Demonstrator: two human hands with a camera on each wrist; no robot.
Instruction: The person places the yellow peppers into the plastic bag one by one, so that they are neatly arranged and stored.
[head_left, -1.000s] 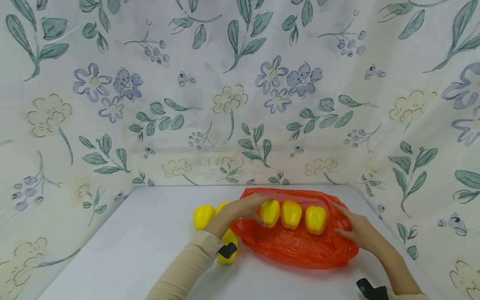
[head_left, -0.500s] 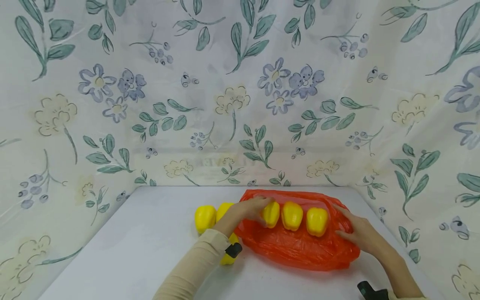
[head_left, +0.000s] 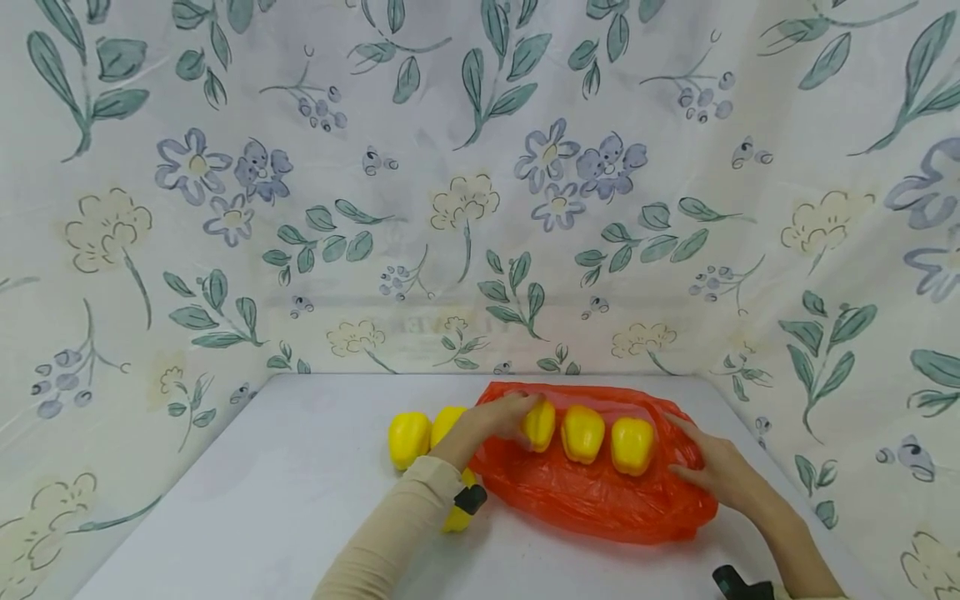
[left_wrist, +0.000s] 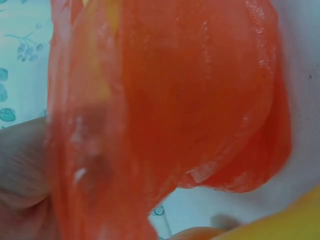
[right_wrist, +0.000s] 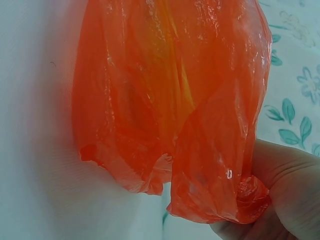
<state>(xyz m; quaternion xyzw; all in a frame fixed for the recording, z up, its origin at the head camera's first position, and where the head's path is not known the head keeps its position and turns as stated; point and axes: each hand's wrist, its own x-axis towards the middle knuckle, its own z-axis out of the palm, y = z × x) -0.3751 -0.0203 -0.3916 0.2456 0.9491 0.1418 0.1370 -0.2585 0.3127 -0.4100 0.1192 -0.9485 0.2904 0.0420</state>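
A red plastic bag (head_left: pixel 592 504) lies on its side with its mouth spread, and three yellow bell peppers stand in a row inside it. My left hand (head_left: pixel 504 417) reaches into the mouth and holds the leftmost bell pepper (head_left: pixel 540 427), fingers over its top and thumb low on its side. The middle pepper (head_left: pixel 582 433) and the rightmost pepper (head_left: pixel 632 446) are untouched. At the bag's right end, my right hand (head_left: pixel 718 472) grips the rim; in the right wrist view crumpled film (right_wrist: pixel 250 200) is bunched between its thumb and fingers. Bag film hides part of the left hand in the left wrist view.
Left of the bag, several more yellow peppers sit on the white table (head_left: pixel 262 500): one in the open (head_left: pixel 409 440), another (head_left: pixel 448 422) partly behind the left forearm, and a third patch of yellow (head_left: pixel 457 520) below the wrist. A floral cloth (head_left: pixel 465 250) hangs behind the table.
My left hand has shifted slightly right and turned, covering more of the leftmost pepper. The right hand keeps its hold on the bag rim. The head view has moved a little.
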